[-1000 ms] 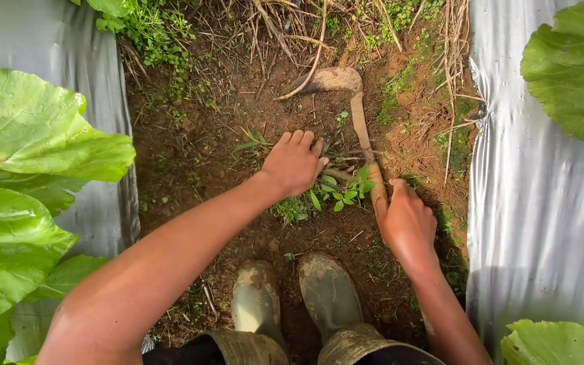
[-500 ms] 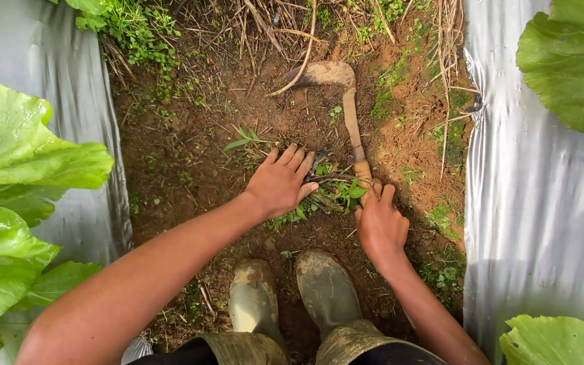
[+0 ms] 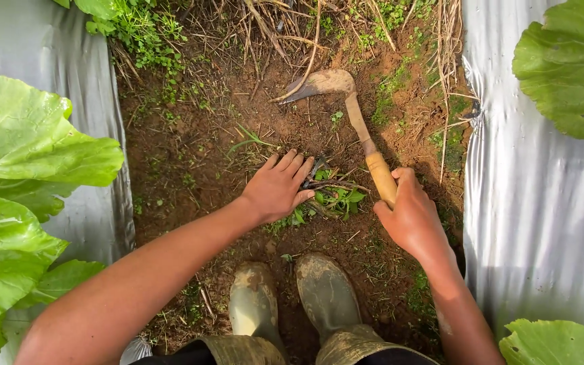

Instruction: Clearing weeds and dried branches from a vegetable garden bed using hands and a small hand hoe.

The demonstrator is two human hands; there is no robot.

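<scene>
The curved, soil-caked hand hoe with a pale wooden handle is gripped by the right hand at centre frame, as half a second ago. The left hand, unclenched, is pressed on the small green leafy weeds, slightly lower than before.

We find open soil left of the left hand. Ahead, dry stalks crowd the hoe. Plastic sheets and leaves border both sides.
</scene>
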